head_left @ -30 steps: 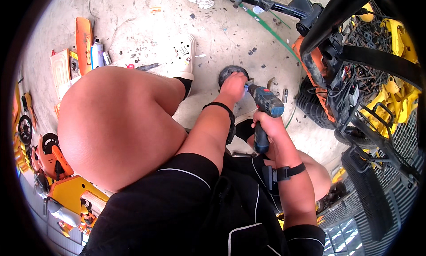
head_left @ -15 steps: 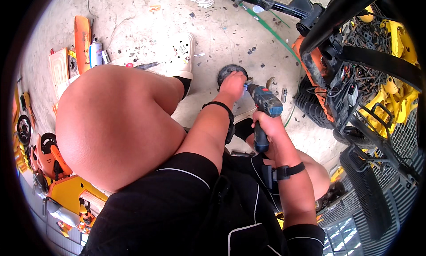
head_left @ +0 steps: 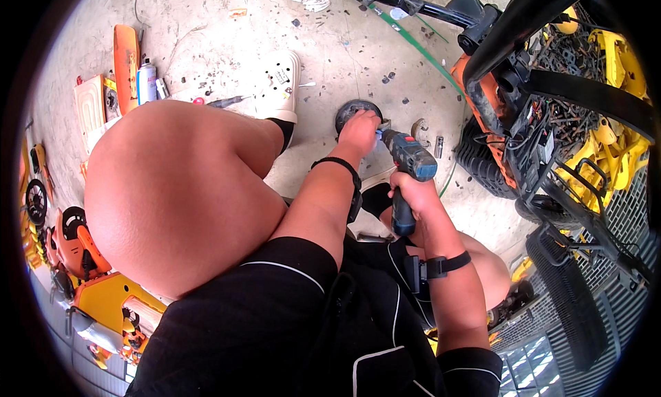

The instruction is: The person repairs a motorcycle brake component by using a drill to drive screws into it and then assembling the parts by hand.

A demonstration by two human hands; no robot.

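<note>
My right hand (head_left: 415,194) is wrapped round the handle of a dark cordless drill (head_left: 413,156). The drill's chuck end points up and left, toward my left hand (head_left: 360,133). That hand is closed at the near edge of a round black wheel-like part (head_left: 352,111) lying on the floor. A small bluish bit of something shows between the left fingers and the drill's tip; the exact contact there is hidden by the fingers. Just right of the drill's nose lie a curved metal piece (head_left: 418,127) and a short silver socket-like cylinder (head_left: 439,146).
A screwdriver-like tool (head_left: 229,102) and a spray can (head_left: 147,82) are beyond my left knee. At the right stands a black metal frame (head_left: 530,25) beside a heap of chains and yellow parts (head_left: 606,135). Orange and yellow parts (head_left: 103,294) sit at the lower left.
</note>
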